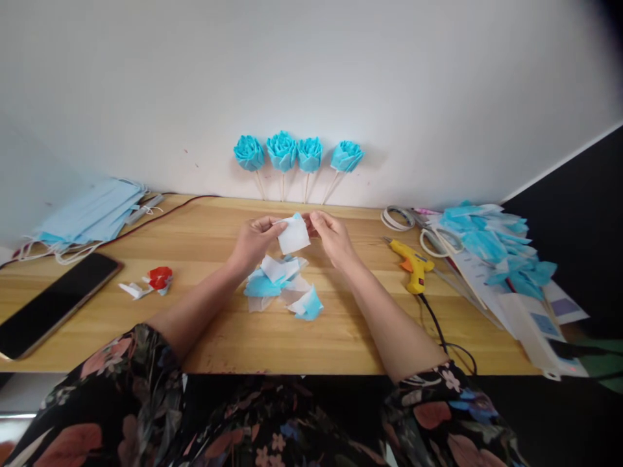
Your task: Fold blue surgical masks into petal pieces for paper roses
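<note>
My left hand (254,241) and my right hand (331,235) are raised over the middle of the wooden table (219,324). Together they pinch a small white square of mask fabric (293,234), the left at its left edge and the right at its right edge. A thin blue edge shows at the top of the piece. Below the hands a small heap of blue and white fabric pieces (285,285) lies on the table.
Several blue fabric roses on sticks (296,155) lean against the wall. Stacked blue face masks (90,214) and a dark phone (53,301) lie left, a red-and-white scrap (154,280) nearby. A yellow glue gun (413,264), tape rolls (396,218), scissors and blue cuttings (496,243) lie right.
</note>
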Available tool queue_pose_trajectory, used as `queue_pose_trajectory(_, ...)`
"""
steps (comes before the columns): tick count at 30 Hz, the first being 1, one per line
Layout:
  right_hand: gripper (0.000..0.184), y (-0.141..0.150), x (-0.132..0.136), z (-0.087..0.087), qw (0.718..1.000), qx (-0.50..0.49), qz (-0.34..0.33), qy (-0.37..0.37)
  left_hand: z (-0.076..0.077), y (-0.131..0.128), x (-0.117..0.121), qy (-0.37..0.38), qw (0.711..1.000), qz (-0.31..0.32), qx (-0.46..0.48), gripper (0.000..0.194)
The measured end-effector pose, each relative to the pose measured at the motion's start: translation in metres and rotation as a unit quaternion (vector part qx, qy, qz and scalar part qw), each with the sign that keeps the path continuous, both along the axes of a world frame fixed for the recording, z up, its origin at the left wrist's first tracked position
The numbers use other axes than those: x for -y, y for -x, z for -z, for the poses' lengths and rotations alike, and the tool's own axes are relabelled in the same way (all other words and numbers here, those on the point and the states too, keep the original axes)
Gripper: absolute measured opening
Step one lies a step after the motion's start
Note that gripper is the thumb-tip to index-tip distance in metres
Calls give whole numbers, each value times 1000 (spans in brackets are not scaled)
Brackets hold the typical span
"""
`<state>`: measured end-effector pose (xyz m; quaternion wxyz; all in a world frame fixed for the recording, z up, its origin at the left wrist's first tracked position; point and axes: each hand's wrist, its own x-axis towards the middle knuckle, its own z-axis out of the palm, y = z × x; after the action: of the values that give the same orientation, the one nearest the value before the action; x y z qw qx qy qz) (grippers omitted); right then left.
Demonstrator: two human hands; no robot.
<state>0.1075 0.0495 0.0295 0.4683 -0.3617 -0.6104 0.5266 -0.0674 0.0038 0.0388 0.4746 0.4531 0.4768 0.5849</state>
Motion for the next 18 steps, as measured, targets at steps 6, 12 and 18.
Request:
queue_pose_trajectory(6,37,2,8,-3,996,67,23,-47,4,1,3,-11,1000,7,-4,28)
queue_pose_trajectory(12,32,3,6,-1,991,70,86,-79,3,5,0,-50,997,-41,-34,48)
queue_pose_trajectory(18,26,-2,3,-2,977,52,170,-116,-6,9,7,-57,997,-32,-32,42)
